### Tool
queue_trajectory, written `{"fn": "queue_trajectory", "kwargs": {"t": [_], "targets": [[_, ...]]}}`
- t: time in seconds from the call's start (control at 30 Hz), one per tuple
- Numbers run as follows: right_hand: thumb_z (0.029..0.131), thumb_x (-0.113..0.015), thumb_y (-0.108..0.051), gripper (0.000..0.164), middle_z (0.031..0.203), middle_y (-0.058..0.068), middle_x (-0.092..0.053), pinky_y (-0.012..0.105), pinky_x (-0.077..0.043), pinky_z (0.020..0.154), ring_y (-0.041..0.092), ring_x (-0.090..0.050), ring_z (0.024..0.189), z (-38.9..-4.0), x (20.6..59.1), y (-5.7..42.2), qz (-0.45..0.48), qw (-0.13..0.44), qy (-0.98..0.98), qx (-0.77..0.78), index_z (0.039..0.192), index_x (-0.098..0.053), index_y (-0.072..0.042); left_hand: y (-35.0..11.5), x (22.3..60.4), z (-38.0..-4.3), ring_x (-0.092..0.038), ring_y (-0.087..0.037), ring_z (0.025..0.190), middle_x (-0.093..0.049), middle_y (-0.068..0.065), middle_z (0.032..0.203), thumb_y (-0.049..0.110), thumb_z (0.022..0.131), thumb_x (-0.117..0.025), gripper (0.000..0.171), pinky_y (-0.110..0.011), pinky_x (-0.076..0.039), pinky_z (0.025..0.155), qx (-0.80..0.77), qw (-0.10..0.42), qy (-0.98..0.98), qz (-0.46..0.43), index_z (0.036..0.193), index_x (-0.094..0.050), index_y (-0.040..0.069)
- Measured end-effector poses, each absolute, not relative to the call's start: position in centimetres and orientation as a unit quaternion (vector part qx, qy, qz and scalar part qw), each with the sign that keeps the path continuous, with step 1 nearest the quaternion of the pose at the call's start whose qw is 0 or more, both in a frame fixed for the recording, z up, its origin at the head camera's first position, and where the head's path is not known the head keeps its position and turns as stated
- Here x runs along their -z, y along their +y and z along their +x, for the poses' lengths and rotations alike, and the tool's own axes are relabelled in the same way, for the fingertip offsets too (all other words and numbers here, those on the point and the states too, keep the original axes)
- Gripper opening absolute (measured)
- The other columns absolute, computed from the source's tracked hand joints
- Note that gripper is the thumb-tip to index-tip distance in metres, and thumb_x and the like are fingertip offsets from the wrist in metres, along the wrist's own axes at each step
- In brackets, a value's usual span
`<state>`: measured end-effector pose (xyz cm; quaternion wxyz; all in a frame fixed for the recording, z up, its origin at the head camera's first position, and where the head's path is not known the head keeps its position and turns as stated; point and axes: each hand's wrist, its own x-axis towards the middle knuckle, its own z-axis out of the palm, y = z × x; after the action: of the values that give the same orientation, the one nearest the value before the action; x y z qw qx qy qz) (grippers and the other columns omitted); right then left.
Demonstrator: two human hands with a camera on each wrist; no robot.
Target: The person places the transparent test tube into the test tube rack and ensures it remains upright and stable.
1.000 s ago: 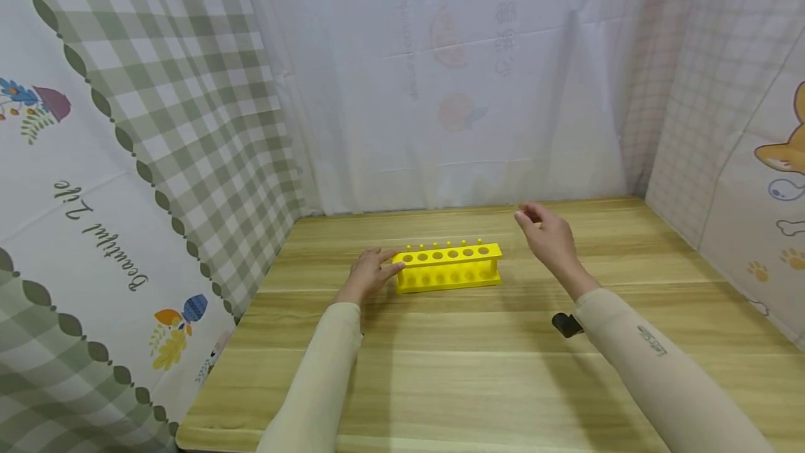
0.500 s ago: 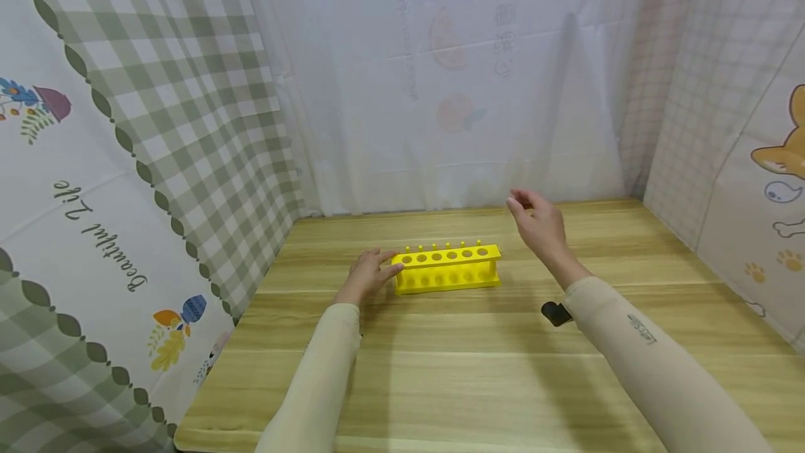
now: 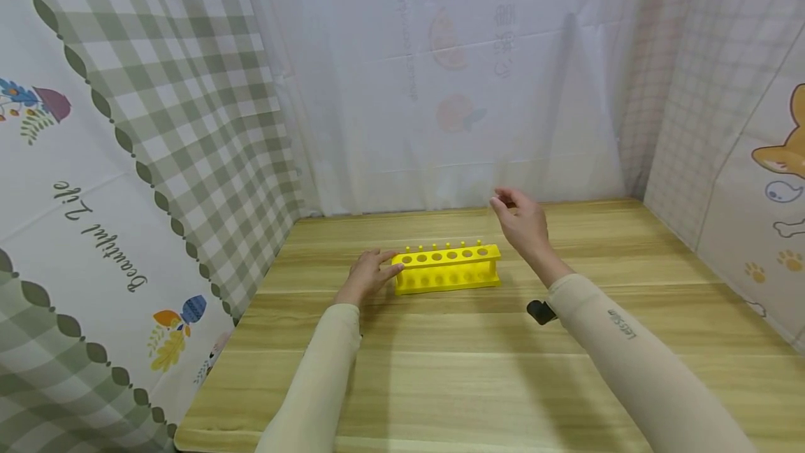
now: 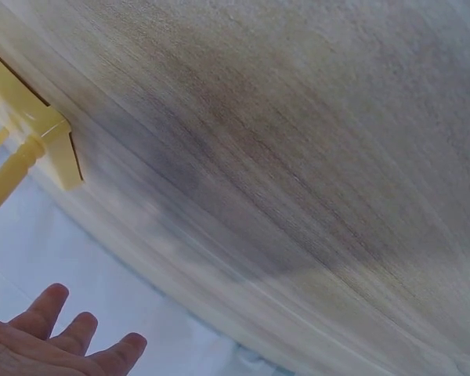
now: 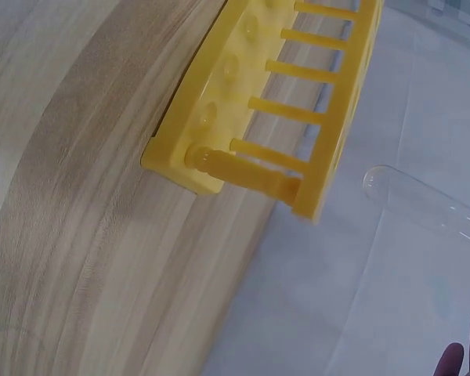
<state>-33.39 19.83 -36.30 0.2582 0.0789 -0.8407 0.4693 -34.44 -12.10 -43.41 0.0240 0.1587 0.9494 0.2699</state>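
Note:
A yellow test tube rack (image 3: 446, 270) stands upright on the table, with a row of round holes and a row of short pegs behind them. My left hand (image 3: 367, 275) holds its left end between thumb and forefinger; the other fingers are spread in the left wrist view. Right of the rack and above it, my right hand (image 3: 527, 226) pinches a clear glass test tube (image 5: 423, 202). In the right wrist view the tube's rounded end points toward the rack's top plate, apart from it. The grip on the tube lies outside that view.
The wooden table (image 3: 440, 383) reaches back to a white curtain (image 3: 402, 145). Checked cloth (image 3: 207, 54) hangs on the left and a printed cloth (image 3: 723, 229) on the right. A black strap-like piece (image 3: 539, 312) shows under the right forearm.
My right hand has moved left toward the rack with the test tube, rising slightly at first. My left hand and the rack have stayed in place.

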Motion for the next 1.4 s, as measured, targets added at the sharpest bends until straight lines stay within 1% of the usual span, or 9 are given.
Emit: {"fn": "queue_trajectory", "kwargs": {"t": [0.27, 0.57, 0.77, 1.1, 1.4], "targets": [[0.102, -0.058, -0.026, 0.039, 0.114, 0.017, -0.064, 0.045, -0.048, 0.086, 0.033, -0.058, 0.107, -33.6, 36.9, 19.3, 0.085, 0.255, -0.848, -0.457, 0.13, -0.061, 0.002, -12.1, 43.6, -34.7, -0.022, -0.046, 0.145, -0.033, -0.027, 0.154, 0.043, 0.102, -0.054, 0.055, -0.065, -0.02, 0.112, -0.262, 0.025, 0.952, 0.156, 0.148, -0.049, 0.014], [0.103, -0.056, -0.027, 0.04, 0.112, 0.016, -0.065, 0.045, -0.046, 0.085, 0.033, -0.059, 0.106, -33.6, 38.0, 19.0, 0.092, 0.24, -0.86, -0.442, 0.131, -0.06, 0.001, -12.1, 43.7, -34.7, -0.023, -0.045, 0.144, -0.033, -0.027, 0.154, 0.043, 0.102, -0.054, 0.055, -0.064, -0.02, 0.113, -0.265, 0.025, 0.951, 0.157, 0.148, -0.049, 0.012], [0.104, -0.055, -0.029, 0.041, 0.112, 0.016, -0.065, 0.048, -0.047, 0.086, 0.033, -0.059, 0.106, -33.6, 38.8, 19.0, 0.096, 0.228, -0.868, -0.431, 0.132, -0.059, 0.0, -12.1, 43.6, -34.6, -0.024, -0.044, 0.144, -0.033, -0.027, 0.154, 0.043, 0.102, -0.053, 0.056, -0.063, -0.021, 0.113, -0.261, 0.03, 0.952, 0.157, 0.149, -0.048, 0.012], [0.102, -0.058, -0.026, 0.039, 0.113, 0.016, -0.066, 0.05, -0.049, 0.087, 0.034, -0.061, 0.106, -33.6, 40.0, 19.2, 0.093, 0.221, -0.877, -0.416, 0.129, -0.061, 0.001, -12.1, 43.5, -34.6, -0.028, -0.044, 0.142, -0.035, -0.027, 0.153, 0.042, 0.102, -0.054, 0.055, -0.063, -0.023, 0.112, -0.268, 0.024, 0.949, 0.161, 0.148, -0.049, 0.012], [0.102, -0.06, -0.027, 0.04, 0.116, 0.017, -0.066, 0.052, -0.048, 0.09, 0.034, -0.06, 0.107, -33.5, 40.6, 19.4, 0.079, 0.188, -0.881, -0.426, 0.13, -0.061, 0.0, -12.1, 43.5, -34.5, -0.027, -0.044, 0.143, -0.034, -0.027, 0.153, 0.042, 0.102, -0.053, 0.055, -0.063, -0.021, 0.113, -0.27, 0.028, 0.949, 0.158, 0.149, -0.048, 0.012]]}}
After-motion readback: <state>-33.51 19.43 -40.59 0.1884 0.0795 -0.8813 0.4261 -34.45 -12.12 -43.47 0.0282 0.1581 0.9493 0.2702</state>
